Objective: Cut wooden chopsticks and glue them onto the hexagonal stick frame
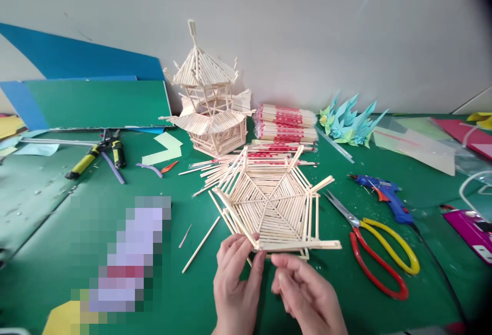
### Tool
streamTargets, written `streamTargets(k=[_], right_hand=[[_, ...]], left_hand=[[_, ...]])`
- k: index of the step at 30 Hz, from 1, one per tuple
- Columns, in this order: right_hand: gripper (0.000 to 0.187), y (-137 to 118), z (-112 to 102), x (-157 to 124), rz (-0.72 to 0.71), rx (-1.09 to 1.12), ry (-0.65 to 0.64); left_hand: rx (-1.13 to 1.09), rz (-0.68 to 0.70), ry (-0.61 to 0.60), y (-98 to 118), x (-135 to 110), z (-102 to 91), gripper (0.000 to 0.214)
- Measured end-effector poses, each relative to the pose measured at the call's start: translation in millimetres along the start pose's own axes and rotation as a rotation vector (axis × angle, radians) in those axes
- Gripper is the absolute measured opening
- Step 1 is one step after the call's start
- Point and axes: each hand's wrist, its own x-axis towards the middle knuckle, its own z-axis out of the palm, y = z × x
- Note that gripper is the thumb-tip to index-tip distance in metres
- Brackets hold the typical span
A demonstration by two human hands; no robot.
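Observation:
A hexagonal roof frame of wooden sticks (271, 204) rests on the green table (46, 212), tilted up toward me. My left hand (235, 278) pinches its near left corner between thumb and fingers. My right hand (305, 291) is curled just below the frame's near edge, fingertips close to the bottom sticks; I cannot see anything in it. Behind the frame stands a finished two-tier stick pagoda (207, 104), with loose sticks (209, 171) scattered between them.
Red-and-yellow scissors (378, 250) and a blue glue gun (386, 194) lie right of the frame. Wrapped chopstick bundles (286, 122) and paper cranes (348, 120) sit at the back. Yellow-handled cutters (98, 153) lie left. A single stick (200, 245) lies near my left hand.

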Motion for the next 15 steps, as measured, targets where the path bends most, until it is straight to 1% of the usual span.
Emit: streamTargets(k=[2, 3, 5, 9, 12, 15], right_hand=[[0.032, 2, 6, 6, 0.170, 0.212, -0.035], [0.034, 2, 7, 10, 0.218, 0.289, -0.040], [0.035, 4, 9, 16, 0.267, 0.384, -0.041], [0.034, 4, 15, 23, 0.280, 0.468, -0.010], [0.032, 2, 20, 25, 0.257, 0.491, 0.026], [0.029, 1, 23, 25, 0.224, 0.511, 0.035]], left_hand=[[-0.002, 0.000, -0.005, 0, 1, -0.7, 0.024], [-0.003, -0.004, -0.005, 0, 1, -0.8, 0.024], [-0.007, -0.011, -0.006, -2, 1, -0.7, 0.023], [-0.019, -0.023, -0.013, -4, 1, -0.1, 0.022], [-0.014, -0.030, -0.017, -4, 1, -0.3, 0.020], [-0.001, -0.032, -0.019, -4, 0, -0.4, 0.020]])
